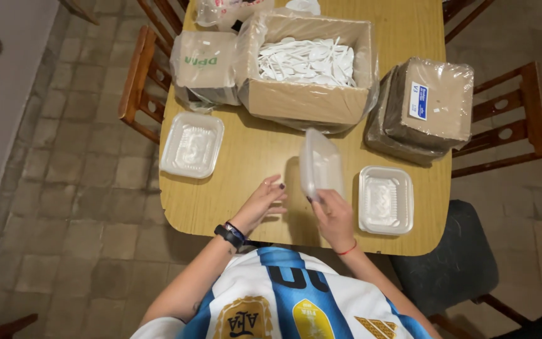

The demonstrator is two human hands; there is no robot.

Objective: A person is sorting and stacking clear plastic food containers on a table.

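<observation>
I see my right hand [335, 216] closed on the near edge of a clear plastic tray [319, 164], thumb and fingers pinching it so the tray stands tilted up off the wooden table [221, 207], roughly at the middle of the near half. My left hand [261, 204] is open, fingers spread and loosely curled, hovering just left of the tray without touching it; it holds nothing. A dark watch [229, 235] sits on that wrist, and a thin red band [347, 250] on the right one.

Just right of the held tray lies another clear tray [385, 199], flat on the table and empty as far as I can tell. A third clear tray [192, 145] lies flat near the left edge, well apart from my hands; I cannot tell whether anything is in it.

Beyond the hands stands an open cardboard box [305, 100] lined with clear plastic and filled with white plastic spoons [307, 61]. Left of it is a plastic-wrapped stack of brown cardboard lids [203, 66]; right of it a second wrapped stack [425, 107], tilted. Wooden chairs [138, 81] stand around the table.
</observation>
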